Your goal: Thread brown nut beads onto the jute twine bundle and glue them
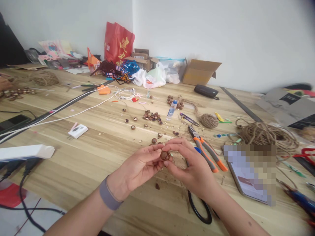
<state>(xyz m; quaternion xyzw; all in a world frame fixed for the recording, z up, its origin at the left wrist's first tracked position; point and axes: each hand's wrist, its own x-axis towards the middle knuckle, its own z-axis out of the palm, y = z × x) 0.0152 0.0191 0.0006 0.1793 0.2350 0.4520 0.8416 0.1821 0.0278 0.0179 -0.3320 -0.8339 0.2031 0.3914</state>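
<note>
Between both sets of fingertips is a round brown nutshell [164, 155], held just above the table. My left hand [141, 164], with a grey band at the wrist, pinches it from the left. My right hand [189, 164] closes on it from the right, thumb below and fingers above. Just beyond my fingers lie loose nutshells [154, 141], and a larger cluster of shells [152, 116] sits farther back, some showing pale insides. Pliers with orange and grey handles [205, 149] rest right of my hands. Black-handled scissors [200, 209] are partly hidden under my right forearm.
A phone [246, 177] lies at right, near a large coil of twine [268, 136]. A small bottle [171, 109] and a twine ball [208, 120] stand mid-table. White cables [73, 114] cross the left side, past a power strip [27, 152]. Another person's hand [4, 83] shows far left.
</note>
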